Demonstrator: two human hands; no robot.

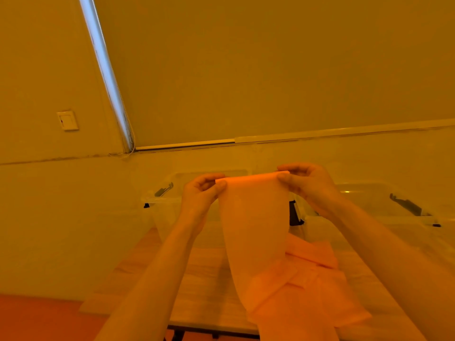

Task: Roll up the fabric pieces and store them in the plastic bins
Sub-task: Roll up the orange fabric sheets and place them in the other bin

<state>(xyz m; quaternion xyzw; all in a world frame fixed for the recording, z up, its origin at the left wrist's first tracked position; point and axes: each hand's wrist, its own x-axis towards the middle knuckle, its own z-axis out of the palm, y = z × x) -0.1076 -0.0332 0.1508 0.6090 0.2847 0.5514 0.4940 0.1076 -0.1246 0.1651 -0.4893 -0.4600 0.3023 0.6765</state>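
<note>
— Orange fabric strip [253, 217]: where is it?
— Hanging lengthwise, top edge pinched by left hand [200, 193] and right hand [307, 185], above the fabric pile [307, 279] on the bench [204, 279].
— Bins?
— Two clear plastic bins [162, 200] just behind.

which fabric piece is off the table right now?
The long fabric strip, pinched at its top corners by the left hand and right hand, hanging down. The other fabric pieces lie heaped on the table.
</note>
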